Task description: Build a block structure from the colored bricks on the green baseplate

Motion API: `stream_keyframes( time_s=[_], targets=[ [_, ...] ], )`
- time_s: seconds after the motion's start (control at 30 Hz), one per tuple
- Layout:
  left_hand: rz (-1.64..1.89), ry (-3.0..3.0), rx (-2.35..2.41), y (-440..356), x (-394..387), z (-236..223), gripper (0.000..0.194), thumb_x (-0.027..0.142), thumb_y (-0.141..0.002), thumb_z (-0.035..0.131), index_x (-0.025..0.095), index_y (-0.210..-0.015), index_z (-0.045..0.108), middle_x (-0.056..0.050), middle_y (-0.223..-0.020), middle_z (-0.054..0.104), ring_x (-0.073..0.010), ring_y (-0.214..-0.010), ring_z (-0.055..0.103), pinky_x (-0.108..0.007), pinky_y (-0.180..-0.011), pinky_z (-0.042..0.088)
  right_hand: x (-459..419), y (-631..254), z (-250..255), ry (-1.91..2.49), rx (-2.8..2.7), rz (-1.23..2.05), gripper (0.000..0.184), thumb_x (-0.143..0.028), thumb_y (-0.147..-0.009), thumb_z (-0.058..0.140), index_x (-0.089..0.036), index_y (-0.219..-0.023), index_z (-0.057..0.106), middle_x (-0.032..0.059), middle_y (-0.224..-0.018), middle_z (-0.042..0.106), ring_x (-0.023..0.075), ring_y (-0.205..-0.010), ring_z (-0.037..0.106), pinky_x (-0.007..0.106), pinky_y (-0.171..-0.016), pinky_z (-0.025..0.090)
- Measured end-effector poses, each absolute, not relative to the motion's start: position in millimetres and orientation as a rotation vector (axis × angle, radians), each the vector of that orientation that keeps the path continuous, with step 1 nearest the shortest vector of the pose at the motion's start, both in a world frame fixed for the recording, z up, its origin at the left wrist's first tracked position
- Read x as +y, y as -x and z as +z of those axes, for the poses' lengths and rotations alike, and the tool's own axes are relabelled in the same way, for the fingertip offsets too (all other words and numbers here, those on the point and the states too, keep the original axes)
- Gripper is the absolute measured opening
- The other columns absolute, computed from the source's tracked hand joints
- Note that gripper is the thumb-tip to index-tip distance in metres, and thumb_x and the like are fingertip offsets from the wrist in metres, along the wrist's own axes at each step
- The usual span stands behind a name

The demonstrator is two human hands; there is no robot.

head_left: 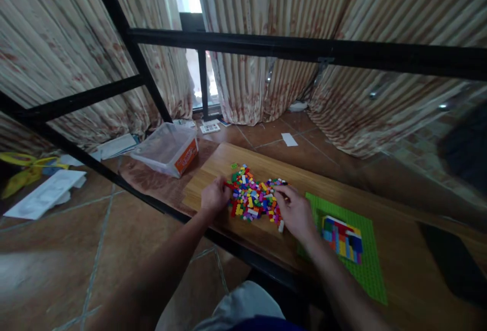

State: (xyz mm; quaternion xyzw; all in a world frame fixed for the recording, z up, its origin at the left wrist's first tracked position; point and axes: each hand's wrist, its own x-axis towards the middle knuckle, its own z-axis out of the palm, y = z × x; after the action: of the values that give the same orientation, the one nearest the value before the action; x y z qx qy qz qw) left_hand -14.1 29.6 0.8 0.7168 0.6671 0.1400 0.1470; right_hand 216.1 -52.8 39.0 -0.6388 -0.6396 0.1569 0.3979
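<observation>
A spread-out pile of small toy building bricks [253, 196] in many colours lies on the wooden tabletop [213, 161]. At the pile's left edge, my left hand [216, 196] is closed, with a red brick [229, 185] at its fingertips. My right hand [297, 212] reaches into the right side of the pile, its fingers curled; what they hold, if anything, is too small to make out. Right of that hand lies a green baseplate [371, 265], partly covered by my forearm. A flat multicoloured brick build [342, 240] sits on it.
A clear plastic bin [163, 143] with an orange label stands beyond the table's left end. A dark flat object [452, 260] lies on the table at right. Black metal bars [266, 44] cross behind the table, before striped curtains [243, 82]. White packaging [45, 194] lies on the tiled floor.
</observation>
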Motion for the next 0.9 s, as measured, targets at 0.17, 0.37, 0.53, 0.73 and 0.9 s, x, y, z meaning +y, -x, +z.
stream_keyframes(
  time_s=[0.17,0.37,0.53,0.73,0.9],
  targets=[
    [0.447,-2.053,1.904,14.7,30.0,-2.2,0.020,0.025,-0.090,0.047,0.024,-0.105,0.061,-0.004,-0.099,0.071,-0.0193,-0.092,0.065,-0.029,-0.076,0.043,16.7,-161.4,41.0,1.569,-2.107,0.311,0.030,-0.023,-0.091,0.052,-0.019,-0.117,0.066,0.0103,-0.118,0.065,0.0245,-0.111,0.056,0.038,-0.101,0.041],
    [0.463,-1.994,1.874,13.8,29.5,0.5,0.022,0.025,-0.088,0.050,0.025,-0.107,0.062,-0.005,-0.103,0.071,-0.0205,-0.096,0.066,-0.030,-0.080,0.045,54.6,-129.5,29.9,1.574,-2.434,0.346,0.037,-0.016,-0.085,0.054,-0.019,-0.121,0.064,0.0116,-0.127,0.063,0.0274,-0.121,0.047,0.042,-0.102,0.037],
    [0.457,-1.967,1.864,13.9,28.8,3.2,0.023,0.024,-0.088,0.050,0.026,-0.108,0.062,-0.004,-0.103,0.071,-0.0203,-0.098,0.065,-0.030,-0.082,0.045,53.9,-127.1,21.6,1.628,-2.461,0.289,0.035,-0.012,-0.082,0.052,-0.021,-0.113,0.068,0.0105,-0.118,0.067,0.0274,-0.117,0.049,0.041,-0.098,0.038],
    [0.472,-1.989,1.852,15.4,29.0,0.1,0.021,0.024,-0.089,0.047,0.024,-0.105,0.062,-0.005,-0.102,0.071,-0.0201,-0.096,0.066,-0.030,-0.080,0.046,42.8,-134.9,17.7,1.616,-2.365,0.277,0.036,-0.012,-0.084,0.051,-0.020,-0.113,0.069,0.0104,-0.114,0.068,0.0268,-0.115,0.050,0.040,-0.100,0.039],
    [0.546,-1.940,1.865,17.3,32.5,-3.8,0.024,0.023,-0.090,0.046,0.024,-0.108,0.062,-0.005,-0.101,0.072,-0.0199,-0.096,0.066,-0.030,-0.082,0.046,22.7,-150.7,25.9,1.542,-2.121,0.293,0.032,-0.020,-0.088,0.052,-0.021,-0.114,0.069,0.0102,-0.113,0.067,0.0269,-0.110,0.053,0.042,-0.100,0.042]
  ],
)
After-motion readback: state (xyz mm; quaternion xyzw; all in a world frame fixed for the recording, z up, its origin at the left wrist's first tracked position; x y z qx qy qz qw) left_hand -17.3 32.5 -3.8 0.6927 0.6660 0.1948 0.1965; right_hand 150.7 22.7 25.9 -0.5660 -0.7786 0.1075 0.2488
